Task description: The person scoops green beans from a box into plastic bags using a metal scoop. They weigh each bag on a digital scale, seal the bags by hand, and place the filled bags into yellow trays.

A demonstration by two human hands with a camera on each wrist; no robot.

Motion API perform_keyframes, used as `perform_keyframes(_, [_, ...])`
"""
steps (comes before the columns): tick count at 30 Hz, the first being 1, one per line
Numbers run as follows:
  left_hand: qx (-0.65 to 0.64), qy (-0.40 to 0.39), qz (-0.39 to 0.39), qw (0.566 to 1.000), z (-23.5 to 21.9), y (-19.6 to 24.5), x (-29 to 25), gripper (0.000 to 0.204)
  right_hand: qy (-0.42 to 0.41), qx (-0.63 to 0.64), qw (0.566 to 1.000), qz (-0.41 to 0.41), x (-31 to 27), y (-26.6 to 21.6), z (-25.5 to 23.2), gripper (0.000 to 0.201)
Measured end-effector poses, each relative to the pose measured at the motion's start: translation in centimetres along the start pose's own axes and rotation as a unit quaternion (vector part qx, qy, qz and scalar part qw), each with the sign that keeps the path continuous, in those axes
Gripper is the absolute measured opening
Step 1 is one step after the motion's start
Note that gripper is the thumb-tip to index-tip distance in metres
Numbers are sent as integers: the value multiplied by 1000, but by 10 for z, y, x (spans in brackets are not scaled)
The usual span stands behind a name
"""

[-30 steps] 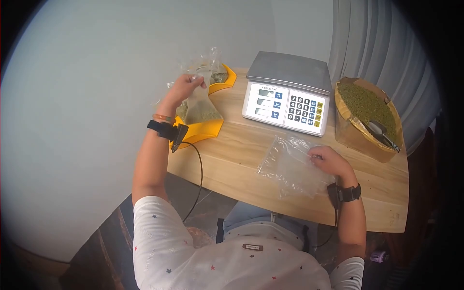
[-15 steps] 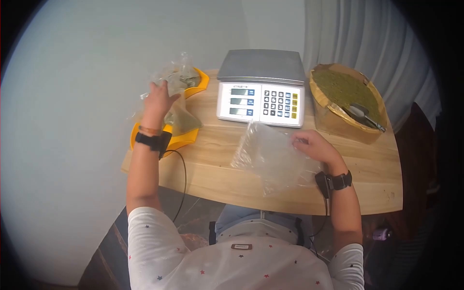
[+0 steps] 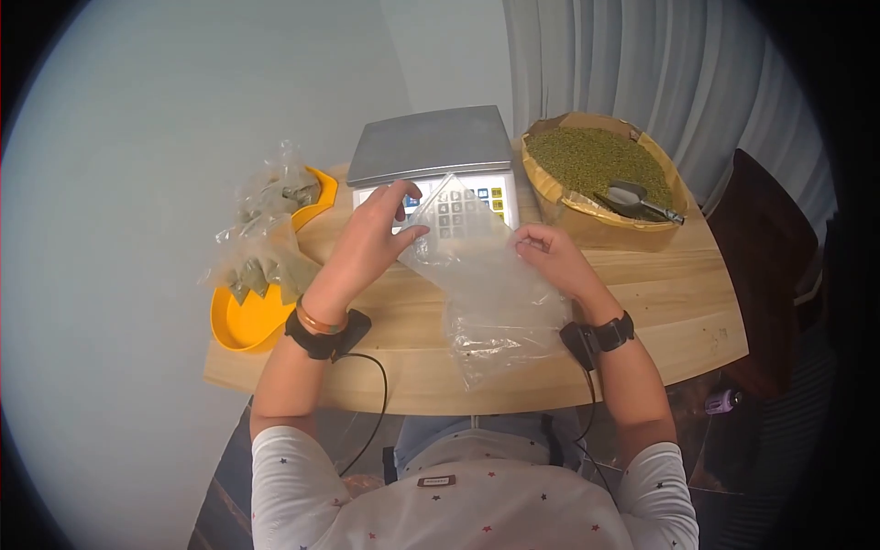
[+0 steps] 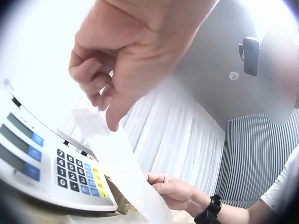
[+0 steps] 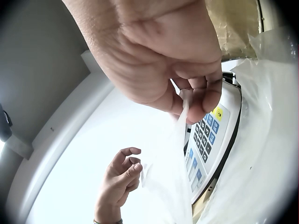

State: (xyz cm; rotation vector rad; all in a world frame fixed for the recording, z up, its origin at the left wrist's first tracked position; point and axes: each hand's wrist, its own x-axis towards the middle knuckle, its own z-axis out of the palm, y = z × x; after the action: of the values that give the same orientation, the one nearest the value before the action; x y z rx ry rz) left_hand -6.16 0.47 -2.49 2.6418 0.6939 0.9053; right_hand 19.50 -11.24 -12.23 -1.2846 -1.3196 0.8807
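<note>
My right hand [image 3: 564, 264] pinches the edge of a clear, flat plastic bag [image 3: 490, 307] between thumb and fingers. The right wrist view shows the bag's edge caught at the fingertips. Raised at the bag's upper left corner is my left hand [image 3: 365, 243], its thumb and fingers spread apart with a gap between them. In the left wrist view, its thumb tip is right by the edge of the bag. Behind the bag stands a white price scale [image 3: 431, 142] with a grey metal platform; its keypad shows through the film.
Filled clear bags [image 3: 266, 261] lie in yellow trays [image 3: 243, 323] on the left. At the back right, a lined carton [image 3: 587, 220] holds green granules with a metal scoop [image 3: 632, 200] on top. A dark chair [image 3: 765, 238] stands beyond the wooden table [image 3: 678, 312].
My left hand has left the filled bags and moved right to the empty bag's corner. My right hand has lifted the bag towards the scale. The head view has turned right.
</note>
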Motion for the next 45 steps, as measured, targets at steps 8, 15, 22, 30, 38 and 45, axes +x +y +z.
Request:
perform_keyframes(8, [-2, -39, -49, 998, 18, -17, -4, 28, 17, -13, 1000, -10, 3, 6, 1, 10])
perform_keyframes(15, [-142, -117, -141, 973, 7, 14, 6, 13, 122, -175, 960, -182, -14, -50, 3, 39])
perform_keyframes(22, [-109, -121, 88, 983, 22, 42, 30, 14, -52, -227, 955, -186, -11, -80, -13, 23])
perform_keyframes(30, [-119, -127, 103, 979, 25, 39, 38, 20, 88, -191, 971, -110, -24, -85, -74, 23])
perform_keyframes(38, [-157, -126, 95, 975, 12, 29, 39, 25, 175, -630, 736, 176, -18, -45, -184, 31])
perform_keyframes(45, [-111, -144, 128, 975, 18, 19, 37, 26, 164, -613, 742, 216, 3, -11, -198, 23])
